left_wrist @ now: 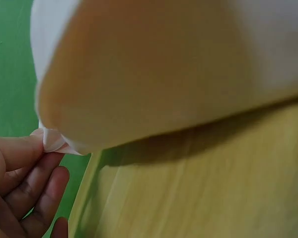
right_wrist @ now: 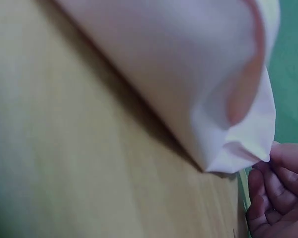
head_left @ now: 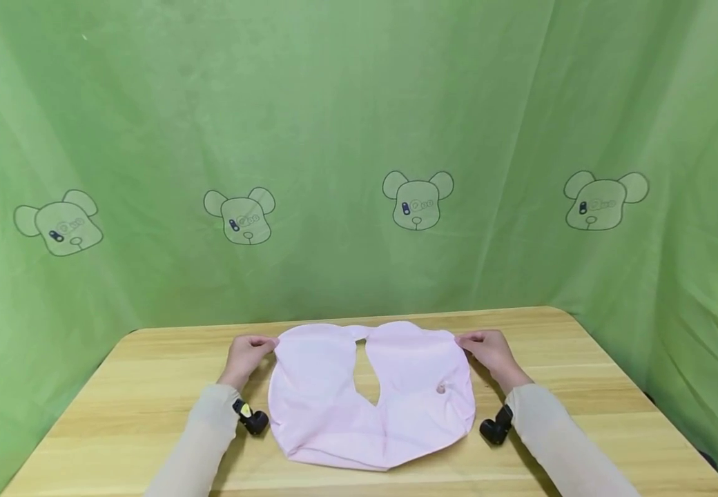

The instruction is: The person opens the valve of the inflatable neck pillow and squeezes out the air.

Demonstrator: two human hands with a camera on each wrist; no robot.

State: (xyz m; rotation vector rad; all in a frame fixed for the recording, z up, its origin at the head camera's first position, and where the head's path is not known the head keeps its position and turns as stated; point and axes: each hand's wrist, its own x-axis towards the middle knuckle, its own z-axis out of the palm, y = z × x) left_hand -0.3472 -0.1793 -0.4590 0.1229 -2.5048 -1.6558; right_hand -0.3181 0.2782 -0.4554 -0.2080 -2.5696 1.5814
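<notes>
A limp pink inflatable neck pillow [head_left: 328, 393] is spread over the table, with a slit-like gap down its middle and a small clear valve [head_left: 441, 388] on its right half. At its upper left edge, my left hand [head_left: 250, 355] pinches the thin material between thumb and fingers. The opposite upper edge is pinched by my right hand [head_left: 489, 351]. In the left wrist view, the pillow [left_wrist: 154, 74] rises close to the lens, and the left hand [left_wrist: 25, 183] holds a crumpled bit of it. The right hand [right_wrist: 283, 193] grips a similar corner of the pillow [right_wrist: 179, 69] in the right wrist view.
A light wooden table [head_left: 148, 386] lies beneath. Green curtains [head_left: 334, 138] printed with bear heads hang behind it and along both sides. Each wrist carries a small black camera, one on the left [head_left: 253, 418] and one on the right [head_left: 496, 426].
</notes>
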